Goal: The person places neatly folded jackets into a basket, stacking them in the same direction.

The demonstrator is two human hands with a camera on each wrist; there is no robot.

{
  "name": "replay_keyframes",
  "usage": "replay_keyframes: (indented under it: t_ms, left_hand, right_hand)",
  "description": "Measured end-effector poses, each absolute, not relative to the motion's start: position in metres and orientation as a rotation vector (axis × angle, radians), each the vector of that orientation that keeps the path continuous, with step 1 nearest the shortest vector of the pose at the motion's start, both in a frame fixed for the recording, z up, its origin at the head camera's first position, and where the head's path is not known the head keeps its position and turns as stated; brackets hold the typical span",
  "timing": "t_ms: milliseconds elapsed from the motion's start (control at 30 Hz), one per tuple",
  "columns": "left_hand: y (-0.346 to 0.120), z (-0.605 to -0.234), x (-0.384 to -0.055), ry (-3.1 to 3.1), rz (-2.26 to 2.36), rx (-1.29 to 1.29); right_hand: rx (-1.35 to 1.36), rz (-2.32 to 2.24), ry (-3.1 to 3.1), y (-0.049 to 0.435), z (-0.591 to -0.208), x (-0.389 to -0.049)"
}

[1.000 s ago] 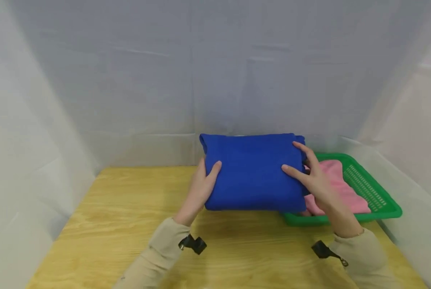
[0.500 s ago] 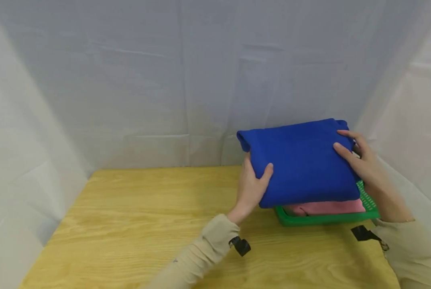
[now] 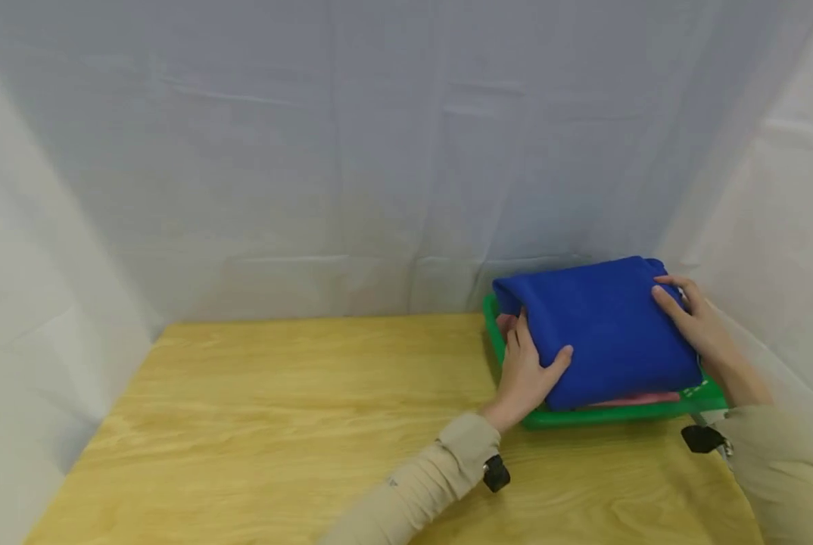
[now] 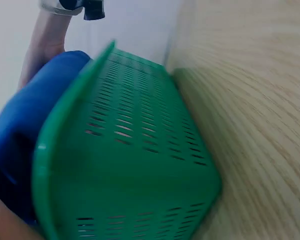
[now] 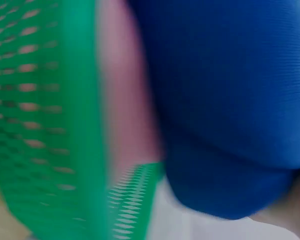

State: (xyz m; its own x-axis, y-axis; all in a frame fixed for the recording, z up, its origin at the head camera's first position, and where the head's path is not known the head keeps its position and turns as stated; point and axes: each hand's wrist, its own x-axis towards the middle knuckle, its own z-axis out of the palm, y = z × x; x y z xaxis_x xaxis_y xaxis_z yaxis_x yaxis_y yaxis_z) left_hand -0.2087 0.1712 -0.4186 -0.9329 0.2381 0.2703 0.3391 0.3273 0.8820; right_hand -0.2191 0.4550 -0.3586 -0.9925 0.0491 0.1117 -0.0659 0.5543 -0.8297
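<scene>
A folded blue cloth [image 3: 604, 329], possibly a garment, is held between both hands over the green basket [image 3: 584, 416]. My left hand [image 3: 525, 375] grips its left edge, thumb on top and fingers around the side. At the right edge, my right hand [image 3: 702, 325] holds it with thumb and a finger on the upper face; its other fingers are hidden. Beneath lies a pink cloth [image 3: 641, 399], mostly covered. In the right wrist view the blue cloth [image 5: 230, 100] appears just above the pink cloth [image 5: 130, 95], close to the basket rim [image 5: 80, 125].
The basket, with slotted walls [image 4: 135, 140], stands on the right side of a yellow wood-grain table [image 3: 277, 424]. White sheeting [image 3: 297, 189] hangs behind the table and along both sides.
Both hands have carried the blue cloth rightward and then down, from the table's middle to over the basket. The pink cloth has become mostly covered. The head view has shifted slightly.
</scene>
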Motion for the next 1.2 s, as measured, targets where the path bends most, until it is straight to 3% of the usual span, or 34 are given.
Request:
replay_keyframes:
  t_ms: [233,367,667,833,1200]
  left_hand:
    - [0.168,-0.417,-0.213,-2.646,-1.634,-0.489]
    - [0.163,-0.41,-0.212,-2.697,-1.586,-0.447]
    - [0.155,-0.399,-0.231,-2.733,-0.866,-0.672]
    - [0.155,-0.409,-0.241,-2.832,-0.709,-0.69]
    - [0.157,-0.437,-0.226,-2.854,-0.741,-0.688]
  right_hand:
    - [-0.026,1.35,-2.723,0.454,-0.384,-0.229]
    - [-0.016,1.022,-2.835,0.447,-0.379,-0.232]
    - [0.18,0.421,-2.865,0.428,-0.365,-0.236]
    - [0.212,0.489,-2.991,0.431,-0.373,-0.233]
    - [0.16,0.565,-2.766,0.427,-0.415,-0.211]
